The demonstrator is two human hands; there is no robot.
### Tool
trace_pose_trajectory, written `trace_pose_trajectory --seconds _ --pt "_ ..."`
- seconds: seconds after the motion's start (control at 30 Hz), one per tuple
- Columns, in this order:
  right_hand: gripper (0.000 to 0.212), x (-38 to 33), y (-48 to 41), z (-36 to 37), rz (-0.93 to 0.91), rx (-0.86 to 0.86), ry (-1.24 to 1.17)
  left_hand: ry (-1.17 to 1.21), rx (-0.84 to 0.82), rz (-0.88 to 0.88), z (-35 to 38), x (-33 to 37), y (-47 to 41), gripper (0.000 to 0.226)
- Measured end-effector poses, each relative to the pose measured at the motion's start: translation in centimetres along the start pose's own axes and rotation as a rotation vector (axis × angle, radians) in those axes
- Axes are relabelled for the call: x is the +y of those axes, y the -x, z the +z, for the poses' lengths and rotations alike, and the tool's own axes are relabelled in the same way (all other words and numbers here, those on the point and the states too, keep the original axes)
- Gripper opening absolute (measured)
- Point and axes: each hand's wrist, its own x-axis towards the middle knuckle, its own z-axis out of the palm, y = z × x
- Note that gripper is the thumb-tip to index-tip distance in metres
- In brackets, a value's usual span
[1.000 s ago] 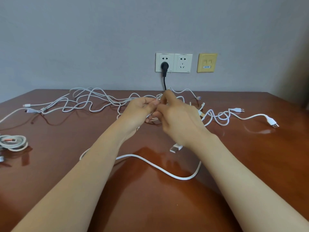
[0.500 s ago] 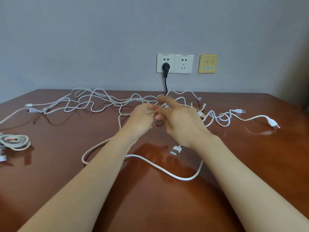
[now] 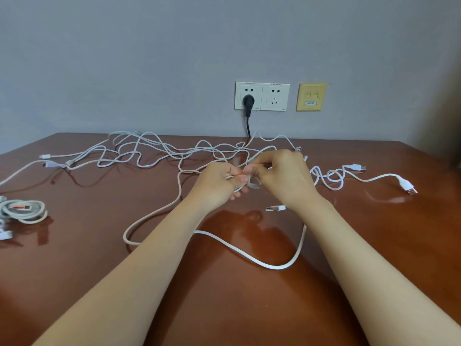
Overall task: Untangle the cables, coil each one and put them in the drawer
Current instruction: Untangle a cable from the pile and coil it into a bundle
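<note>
Both hands meet above the middle of the table [image 3: 99, 270]. The left hand [image 3: 219, 182] has its fingers curled in, pinching a thin cable [image 3: 253, 185] between thumb and fingertips. The right hand [image 3: 284, 178], knuckles up, nips the same strand just beside it. The bit of cable between them is blurred, so which cable of the heap it belongs to cannot be told.

A pale loop [image 3: 139, 226] runs from near the left hand down and under the left forearm. A thicker white cable [image 3: 249, 255] comes out on the other side and rises behind the right forearm. Whether the two are one cable is hidden by the arm. A loose plug [image 3: 275, 208] lies flat just below the right wrist.

Behind the hands the tangle [image 3: 159, 153] sprawls to the table's far edge. To the right another white cable [image 3: 379, 177] lies in small curls and ends in a plug. At the left edge sits a coiled cable [image 3: 23, 211], with another cut off by the frame below it. On the wall a black plug [image 3: 248, 101] sits in a double socket [image 3: 274, 96], beside a yellow plate [image 3: 311, 96].

Half a second ago the right forefinger reached out over the left hand; now it is curled in, and the right hand sits a little further right. The loose plug lay slanted then.
</note>
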Motion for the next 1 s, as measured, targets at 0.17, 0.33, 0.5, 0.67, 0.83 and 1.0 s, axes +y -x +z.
trace_pose_trajectory --seconds 0.17,0.33,0.5,0.67,0.83,1.0 --pt "0.012 0.7 -0.1 -0.3 0.040 -0.019 -0.065 -0.180 -0.042 0.087 -0.2 0.3 0.2 0.022" --pt "0.008 0.9 -0.1 -1.6 0.095 -0.057 -0.287 -0.166 -0.160 0.108 0.0 0.9 0.7 0.018" --pt "0.009 1.0 -0.1 -1.8 0.214 -0.171 -0.416 -0.159 -0.172 0.085 0.2 0.9 0.9 0.019" --pt "0.010 1.9 -0.2 -2.8 0.500 -0.422 -0.904 -0.036 -0.214 0.040 0.4 1.6 1.2 0.021" --pt "0.007 3.1 -0.7 -1.9 0.545 -0.593 -1.312 0.297 -0.197 0.011 0.5 2.1 1.1 0.022" --pt "0.028 2.1 -0.6 -0.6 0.537 -0.489 -1.248 0.409 -0.056 -0.008 0.3 2.1 0.7 0.022"
